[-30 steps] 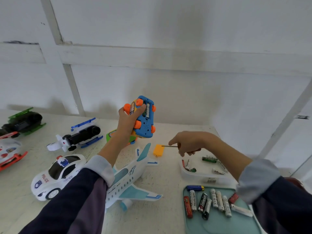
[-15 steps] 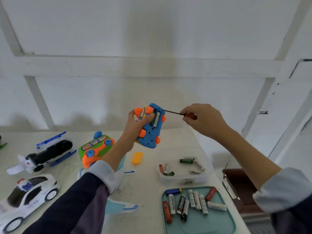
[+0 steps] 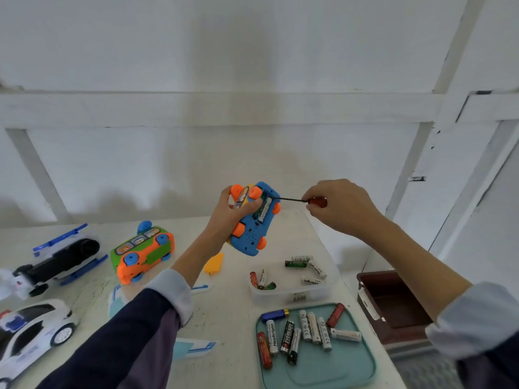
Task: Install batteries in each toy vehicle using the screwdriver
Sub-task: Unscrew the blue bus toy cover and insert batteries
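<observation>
Pale, scuffed worktop [image 3: 230,313] against a white panelled wall. Held above it in the left hand [image 3: 230,217], fingers wrapped round: blue toy car [image 3: 254,228], underside up, orange wheels, open bay showing one battery. Pinched in the right hand [image 3: 337,206]: red-handled screwdriver [image 3: 295,198], tip at the bay. Teal tray [image 3: 362,369] with ten loose batteries; clear tub [image 3: 292,294] with several more.

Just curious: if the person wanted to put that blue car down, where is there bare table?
Bare table lies between the left sleeve and the clear tub. The teal tray is crowded with batteries, and toy vehicles fill the left.
</observation>
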Available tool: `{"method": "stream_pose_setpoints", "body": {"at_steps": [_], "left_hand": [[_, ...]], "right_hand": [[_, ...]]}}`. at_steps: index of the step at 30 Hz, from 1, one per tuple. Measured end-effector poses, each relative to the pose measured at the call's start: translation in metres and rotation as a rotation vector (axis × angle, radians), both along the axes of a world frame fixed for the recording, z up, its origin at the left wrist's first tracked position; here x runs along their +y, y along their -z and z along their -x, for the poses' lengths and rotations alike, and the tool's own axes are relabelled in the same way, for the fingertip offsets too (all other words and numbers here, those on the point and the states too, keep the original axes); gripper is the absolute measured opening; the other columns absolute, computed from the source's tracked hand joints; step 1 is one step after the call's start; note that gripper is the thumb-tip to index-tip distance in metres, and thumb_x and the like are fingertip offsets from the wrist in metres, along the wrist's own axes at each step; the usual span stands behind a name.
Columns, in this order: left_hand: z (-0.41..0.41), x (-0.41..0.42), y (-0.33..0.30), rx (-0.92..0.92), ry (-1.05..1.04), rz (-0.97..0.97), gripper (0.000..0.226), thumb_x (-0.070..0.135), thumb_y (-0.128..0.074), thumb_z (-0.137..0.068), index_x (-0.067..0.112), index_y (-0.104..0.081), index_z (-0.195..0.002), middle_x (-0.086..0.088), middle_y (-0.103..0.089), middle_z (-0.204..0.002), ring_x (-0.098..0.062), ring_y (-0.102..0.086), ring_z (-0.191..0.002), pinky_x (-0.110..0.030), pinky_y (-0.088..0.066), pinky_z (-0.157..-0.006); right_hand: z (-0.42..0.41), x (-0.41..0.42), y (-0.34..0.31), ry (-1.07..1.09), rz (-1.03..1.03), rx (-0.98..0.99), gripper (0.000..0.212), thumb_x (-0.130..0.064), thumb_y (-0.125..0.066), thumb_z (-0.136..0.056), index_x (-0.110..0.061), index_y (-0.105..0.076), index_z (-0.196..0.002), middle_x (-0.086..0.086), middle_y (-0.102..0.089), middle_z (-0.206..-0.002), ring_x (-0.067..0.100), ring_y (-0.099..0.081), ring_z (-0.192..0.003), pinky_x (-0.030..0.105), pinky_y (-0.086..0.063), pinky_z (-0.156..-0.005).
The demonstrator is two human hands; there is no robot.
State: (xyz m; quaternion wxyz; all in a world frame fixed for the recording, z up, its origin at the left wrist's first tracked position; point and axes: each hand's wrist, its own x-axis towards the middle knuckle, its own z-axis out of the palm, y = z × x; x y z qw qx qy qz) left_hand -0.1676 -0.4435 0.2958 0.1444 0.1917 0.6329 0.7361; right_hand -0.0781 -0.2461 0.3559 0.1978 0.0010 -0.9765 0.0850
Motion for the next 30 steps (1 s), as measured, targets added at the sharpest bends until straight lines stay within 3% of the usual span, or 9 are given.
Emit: {"method": "stream_pose_setpoints", "body": {"at_steps": [5,7,9,11,15,19,24,30], "left_hand": [[0.006,0.003,0.009,0.065,-0.095,0.206,0.069,0.042,-0.085,-0.064,0.024,-0.041,-0.114,-0.012,-0.071,-0.104,-0.038,-0.070,-0.086,-0.061,-0.056,-0.065],[0.004,0.008,0.011,0.055,-0.116,0.213,0.068,0.042,-0.083,-0.067,0.022,-0.038,-0.115,-0.003,-0.074,-0.096,-0.031,-0.072,-0.081,-0.057,-0.057,-0.064],[0.004,0.015,0.015,0.054,-0.132,0.203,0.054,0.028,-0.075,-0.081,0.016,-0.036,-0.115,0.011,-0.073,-0.077,-0.019,-0.072,-0.067,-0.042,-0.059,-0.055],[0.003,0.018,0.018,0.059,-0.136,0.229,0.050,0.025,-0.072,-0.084,0.016,-0.035,-0.116,0.015,-0.072,-0.071,-0.014,-0.071,-0.062,-0.036,-0.059,-0.052],[0.006,0.017,0.016,0.115,-0.129,0.386,0.066,0.044,-0.081,-0.067,0.027,-0.041,-0.116,-0.003,-0.070,-0.101,-0.028,-0.071,-0.085,-0.053,-0.058,-0.076],[0.010,0.019,0.013,0.285,-0.081,0.591,0.085,0.049,-0.081,-0.064,0.032,-0.033,-0.132,0.000,-0.060,-0.109,-0.024,-0.065,-0.092,-0.044,-0.056,-0.083],[0.012,0.024,0.014,0.413,-0.013,0.719,0.079,0.037,-0.080,-0.074,0.031,-0.031,-0.136,0.006,-0.055,-0.107,-0.017,-0.060,-0.088,-0.028,-0.050,-0.075],[0.013,0.033,0.015,0.417,-0.002,0.732,0.081,0.037,-0.078,-0.075,0.029,-0.029,-0.139,0.003,-0.056,-0.110,-0.019,-0.060,-0.092,-0.031,-0.052,-0.080]], "right_hand": [[0.002,0.002,0.016,0.012,0.007,-0.060,0.025,-0.020,-0.050,-0.089,-0.023,-0.068,-0.106,-0.006,-0.065,-0.099,0.016,-0.057,-0.093,0.026,-0.040,-0.071],[0.001,0.001,0.025,0.011,0.041,-0.057,0.024,-0.019,-0.049,-0.090,-0.020,-0.067,-0.107,-0.004,-0.065,-0.099,0.018,-0.057,-0.091,0.026,-0.040,-0.071],[0.000,0.000,0.033,0.016,0.057,-0.040,0.024,-0.019,-0.048,-0.091,-0.018,-0.066,-0.108,-0.003,-0.065,-0.100,0.019,-0.057,-0.091,0.027,-0.040,-0.070],[-0.001,0.001,0.038,0.025,0.040,-0.033,0.024,-0.020,-0.048,-0.092,-0.018,-0.065,-0.108,-0.003,-0.064,-0.101,0.020,-0.057,-0.091,0.027,-0.039,-0.069],[-0.003,0.013,0.033,0.050,0.045,-0.077,0.022,-0.019,-0.051,-0.086,-0.023,-0.068,-0.098,-0.008,-0.066,-0.091,0.016,-0.057,-0.087,0.025,-0.039,-0.067],[-0.004,0.027,0.029,0.043,0.081,-0.134,0.018,-0.019,-0.056,-0.080,-0.023,-0.071,-0.087,-0.013,-0.059,-0.071,0.011,-0.052,-0.073,0.020,-0.036,-0.060],[-0.002,0.039,0.031,0.016,0.045,-0.210,0.015,-0.021,-0.060,-0.078,-0.024,-0.073,-0.085,-0.017,-0.055,-0.064,0.009,-0.053,-0.072,0.021,-0.041,-0.062],[-0.005,0.046,0.036,-0.007,0.032,-0.255,0.016,-0.022,-0.060,-0.078,-0.025,-0.074,-0.085,-0.017,-0.057,-0.063,0.005,-0.052,-0.068,0.020,-0.042,-0.063]]}}
